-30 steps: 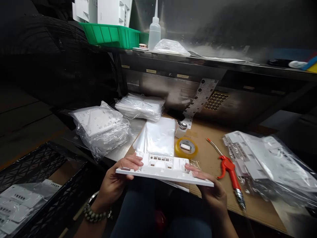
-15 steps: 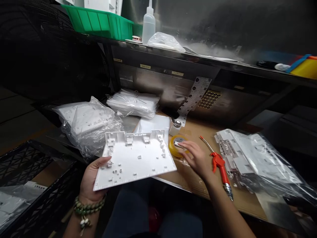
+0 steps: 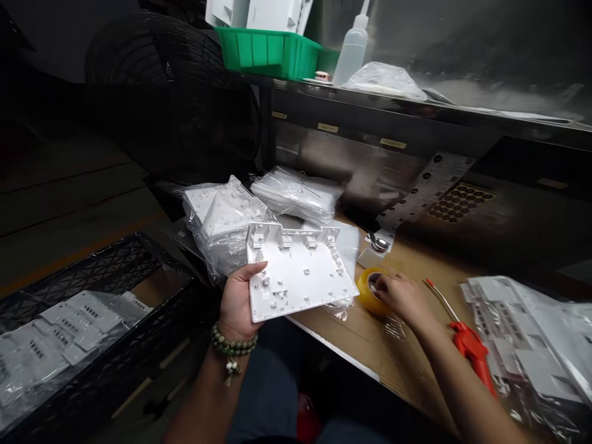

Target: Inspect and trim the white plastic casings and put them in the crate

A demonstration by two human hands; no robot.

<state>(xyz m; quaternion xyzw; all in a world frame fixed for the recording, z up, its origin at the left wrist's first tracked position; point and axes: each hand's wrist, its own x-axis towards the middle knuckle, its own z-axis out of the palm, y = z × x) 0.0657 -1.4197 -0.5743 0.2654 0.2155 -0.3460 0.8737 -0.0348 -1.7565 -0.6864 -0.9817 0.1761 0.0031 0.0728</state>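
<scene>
My left hand point(image 3: 238, 299) grips a white plastic housing panel point(image 3: 305, 280) by its left edge, thumb on top. The panel is held tilted above the table edge, its inner side with small clips and posts facing up. My right hand point(image 3: 402, 299) is at a roll of yellowish tape point(image 3: 367, 290) lying on the table. Its fingers are curled together at the roll's hollow core, and their tips are partly hidden. A red air blow gun point(image 3: 469, 345) lies to the right of this hand.
Bagged white panels point(image 3: 222, 228) and a stack of clear bags point(image 3: 298, 194) stand behind the left hand. More bagged parts point(image 3: 531, 345) lie at right. A black crate point(image 3: 152, 246) stands lower left. Above, a shelf point(image 3: 296, 89) bears a green bin point(image 3: 268, 52) and a squeeze bottle point(image 3: 351, 55).
The view has turned left, so things appear shifted right. My right hand's fingers, spread above the tape roll before, are now curled down at its core. My left hand still holds the panel.
</scene>
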